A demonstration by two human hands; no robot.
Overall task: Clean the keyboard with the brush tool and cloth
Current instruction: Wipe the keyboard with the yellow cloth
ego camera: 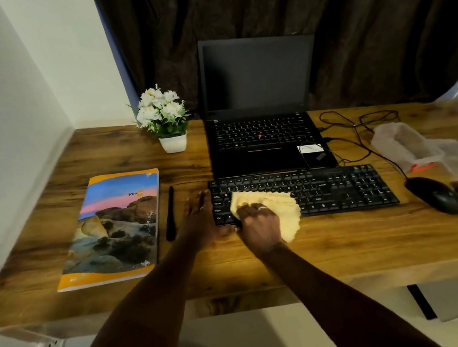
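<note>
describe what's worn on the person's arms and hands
Both forearms are bare: no sleeves, watch or gloves in view. The left hand seems to wear a small ring; the right hand shows a pale glint on one finger, perhaps a ring too, but too blurred to tell.

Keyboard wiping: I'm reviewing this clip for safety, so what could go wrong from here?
The cloth, gripped by the right hand, may catch and lift keys on the keyboard. The left hand steadies only the left end, so a hard wipe might push the far end into the mouse or cable. The left hand could also knock the brush lying beside it.
</note>
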